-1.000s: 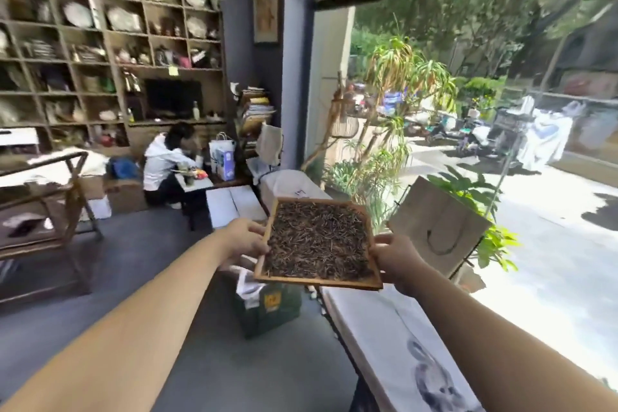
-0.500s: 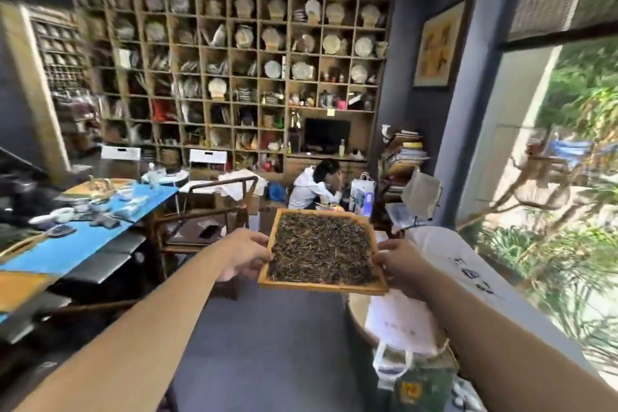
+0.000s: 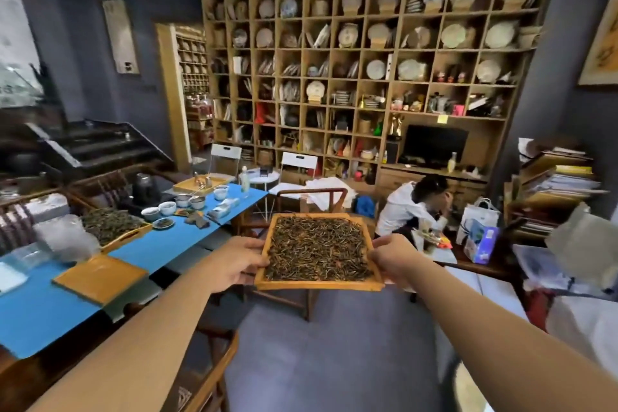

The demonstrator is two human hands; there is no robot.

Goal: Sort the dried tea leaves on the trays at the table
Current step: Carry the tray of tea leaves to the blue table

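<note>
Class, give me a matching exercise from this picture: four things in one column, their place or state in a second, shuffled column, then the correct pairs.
1. carried tray
2. tray on the table
3. flat wooden board
4. white cups

A. lies bare on the blue table
B. held by the left hand and right hand
C. stand near the table's middle
D. rests on the table, filled with leaves

Pairs: 1-B, 2-D, 3-A, 4-C

The held tray (image 3: 319, 284) of tea leaves (image 3: 317, 249) sits right of the table (image 3: 160, 244) bearing 2 more trays.
</note>
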